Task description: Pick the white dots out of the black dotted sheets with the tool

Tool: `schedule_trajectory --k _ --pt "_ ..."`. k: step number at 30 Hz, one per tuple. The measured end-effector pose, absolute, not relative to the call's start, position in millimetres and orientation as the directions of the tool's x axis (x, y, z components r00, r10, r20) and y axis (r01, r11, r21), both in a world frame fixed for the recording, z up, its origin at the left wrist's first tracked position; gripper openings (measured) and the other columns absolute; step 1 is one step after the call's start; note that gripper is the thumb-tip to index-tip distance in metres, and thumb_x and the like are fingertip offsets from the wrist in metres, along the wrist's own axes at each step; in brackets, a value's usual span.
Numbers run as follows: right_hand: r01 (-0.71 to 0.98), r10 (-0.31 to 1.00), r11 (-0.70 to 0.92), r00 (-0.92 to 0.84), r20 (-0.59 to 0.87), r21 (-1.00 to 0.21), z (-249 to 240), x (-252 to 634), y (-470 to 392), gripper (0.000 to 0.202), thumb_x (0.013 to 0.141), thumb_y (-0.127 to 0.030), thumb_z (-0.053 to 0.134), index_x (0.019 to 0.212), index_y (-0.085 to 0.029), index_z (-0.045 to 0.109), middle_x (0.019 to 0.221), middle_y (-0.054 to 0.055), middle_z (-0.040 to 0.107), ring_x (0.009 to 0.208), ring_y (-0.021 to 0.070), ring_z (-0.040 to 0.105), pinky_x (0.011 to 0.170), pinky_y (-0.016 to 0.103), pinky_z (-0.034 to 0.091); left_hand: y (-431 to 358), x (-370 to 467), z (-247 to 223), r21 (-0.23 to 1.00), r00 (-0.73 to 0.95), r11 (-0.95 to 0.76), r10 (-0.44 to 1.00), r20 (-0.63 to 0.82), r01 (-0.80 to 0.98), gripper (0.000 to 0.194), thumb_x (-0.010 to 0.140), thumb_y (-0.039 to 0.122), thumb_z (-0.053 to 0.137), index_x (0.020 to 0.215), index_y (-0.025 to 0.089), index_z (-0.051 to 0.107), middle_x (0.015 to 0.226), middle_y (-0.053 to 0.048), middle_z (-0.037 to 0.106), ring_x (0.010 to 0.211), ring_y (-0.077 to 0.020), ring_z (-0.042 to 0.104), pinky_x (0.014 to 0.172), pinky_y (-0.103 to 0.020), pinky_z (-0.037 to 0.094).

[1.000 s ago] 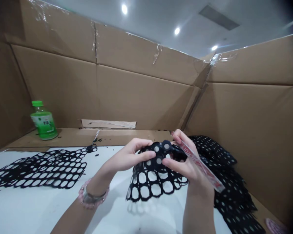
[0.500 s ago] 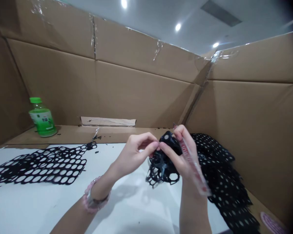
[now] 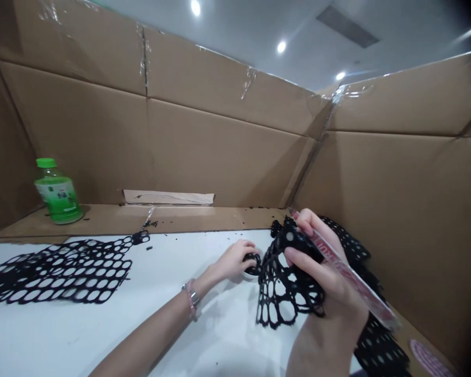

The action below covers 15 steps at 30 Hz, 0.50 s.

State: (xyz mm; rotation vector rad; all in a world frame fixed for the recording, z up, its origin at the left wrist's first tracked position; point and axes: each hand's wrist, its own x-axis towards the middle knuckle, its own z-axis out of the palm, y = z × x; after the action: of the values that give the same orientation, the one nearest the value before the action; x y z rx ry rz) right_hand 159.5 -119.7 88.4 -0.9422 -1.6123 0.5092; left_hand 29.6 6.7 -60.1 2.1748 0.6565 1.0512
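Observation:
My right hand (image 3: 317,251) is closed on a bunched piece of black perforated sheet (image 3: 282,293), whose large round holes hang open below the fingers. The same hand also has a clear tool with red lettering (image 3: 349,272) between thumb and fingers, its pointed tip up and to the left. Farther left, my left hand (image 3: 235,261) reaches with curled fingers over a small round white dish (image 3: 251,274) that has black bits (image 3: 253,264) in it. Whether its fingertips pinch any of them I cannot make out.
Black netting (image 3: 82,269) lies flat at the left of the white table (image 3: 172,314). A green bottle (image 3: 58,196) stands behind it. Stacked black perforated sheets (image 3: 380,340) lie at the right. Cardboard walls (image 3: 220,152) surround the table.
My left hand has moved away from my right, down to the dish. My right hand has shifted right and turned, and the black sheet now hangs more spread out. The view has moved slightly.

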Motion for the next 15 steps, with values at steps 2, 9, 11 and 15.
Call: schedule_trajectory --k 2,9,11,15 --pt "0.300 0.819 0.558 -0.052 0.571 -0.773 87.0 158.1 -115.6 0.032 0.075 -0.018 0.067 0.076 -0.025 0.036 0.065 -0.006 0.042 0.056 0.0134 0.039 0.055 0.028 0.034 8.7 21.7 -46.4 0.764 0.543 -0.635 0.685 0.486 0.117 0.043 0.098 0.043 0.039 0.106 0.013 0.068 0.116 -0.017 0.068 0.110 -0.0274 0.061 0.097 -0.047 0.045" --pt "0.175 0.804 0.592 -0.065 0.591 -0.786 81.3 140.0 -105.2 0.031 0.083 -0.015 0.060 0.079 -0.025 0.032 0.066 -0.008 0.043 0.058 0.0108 0.040 0.059 0.025 0.034 -36.8 -29.4 34.8 0.892 0.725 -0.394 0.546 0.421 -0.221 0.054 0.082 0.063 0.057 0.107 0.016 0.070 0.105 -0.009 0.072 0.098 -0.0246 0.063 0.089 -0.034 0.046" --pt "0.189 0.797 0.602 -0.082 0.598 -0.776 80.4 135.9 -103.5 0.029 0.084 -0.018 0.060 0.079 -0.025 0.033 0.068 -0.007 0.037 0.058 0.0108 0.035 0.057 0.024 0.033 -50.7 -35.4 45.0 0.911 0.705 -0.336 0.585 0.401 -0.239 0.046 0.078 0.057 0.067 0.100 0.016 0.071 0.095 -0.005 0.071 0.087 -0.0208 0.061 0.081 -0.030 0.046" --pt "0.263 0.770 0.638 -0.203 0.605 -0.724 78.7 132.8 -102.3 0.032 0.082 -0.026 0.067 0.081 -0.025 0.034 0.071 -0.006 0.034 0.061 0.0115 0.033 0.055 0.023 0.033 -56.4 -44.9 48.9 0.908 0.677 -0.358 0.614 0.405 -0.218 0.045 0.080 0.059 0.064 0.086 0.014 0.068 0.077 -0.002 0.063 0.072 -0.0159 0.054 0.066 -0.026 0.044"
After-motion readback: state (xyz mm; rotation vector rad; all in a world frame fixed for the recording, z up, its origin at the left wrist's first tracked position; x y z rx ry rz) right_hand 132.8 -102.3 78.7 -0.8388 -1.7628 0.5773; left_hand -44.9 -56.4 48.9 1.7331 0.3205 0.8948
